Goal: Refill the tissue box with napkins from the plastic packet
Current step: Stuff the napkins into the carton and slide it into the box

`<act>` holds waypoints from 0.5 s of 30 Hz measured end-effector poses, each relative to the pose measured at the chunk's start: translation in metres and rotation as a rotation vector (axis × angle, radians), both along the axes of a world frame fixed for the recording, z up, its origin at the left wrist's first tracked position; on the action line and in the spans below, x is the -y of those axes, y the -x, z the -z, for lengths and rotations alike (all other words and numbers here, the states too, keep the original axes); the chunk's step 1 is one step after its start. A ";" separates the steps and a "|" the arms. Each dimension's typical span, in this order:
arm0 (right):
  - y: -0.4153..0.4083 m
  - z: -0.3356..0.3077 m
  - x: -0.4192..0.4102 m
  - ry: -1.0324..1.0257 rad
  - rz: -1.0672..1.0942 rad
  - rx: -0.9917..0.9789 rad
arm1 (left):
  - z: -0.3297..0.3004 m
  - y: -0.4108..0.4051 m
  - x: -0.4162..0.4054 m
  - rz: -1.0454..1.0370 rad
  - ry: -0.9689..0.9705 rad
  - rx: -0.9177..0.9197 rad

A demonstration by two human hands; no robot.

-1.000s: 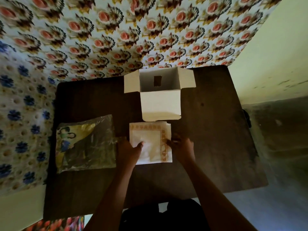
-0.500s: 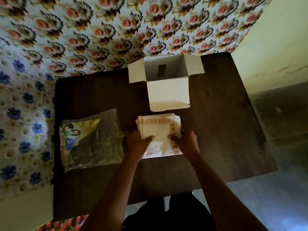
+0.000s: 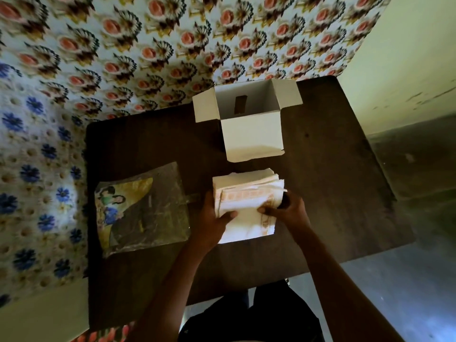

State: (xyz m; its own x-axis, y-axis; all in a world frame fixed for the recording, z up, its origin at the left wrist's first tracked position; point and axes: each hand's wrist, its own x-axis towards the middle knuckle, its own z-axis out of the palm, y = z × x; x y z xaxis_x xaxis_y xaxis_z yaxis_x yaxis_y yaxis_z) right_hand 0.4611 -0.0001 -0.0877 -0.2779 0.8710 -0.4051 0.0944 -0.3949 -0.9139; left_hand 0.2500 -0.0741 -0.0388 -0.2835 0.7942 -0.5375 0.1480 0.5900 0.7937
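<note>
A stack of white napkins (image 3: 246, 193) with an orange patterned border is held over the dark table (image 3: 333, 181), its far edge tilted upward. My left hand (image 3: 214, 218) grips the stack's left side, thumb on top. My right hand (image 3: 286, 211) grips the right side. The white tissue box (image 3: 251, 134) stands open just beyond the stack, flaps spread, a dark slot visible on its inner back wall. The plastic packet (image 3: 143, 208), flat and printed with a colourful picture, lies to the left of my left hand.
The table stands against a flower-patterned wall (image 3: 172, 45) at the back and left. A plain pale wall (image 3: 407, 58) and grey floor (image 3: 407, 292) lie to the right. My dark-clothed lap shows below the table's near edge.
Both hands have closed on the napkin stack and lifted its far edge, so its layered side now shows. The box and packet have not moved on the table.
</note>
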 end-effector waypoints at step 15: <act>-0.003 -0.094 0.024 0.048 -0.026 -0.274 | -0.081 0.019 0.002 0.089 -0.031 0.181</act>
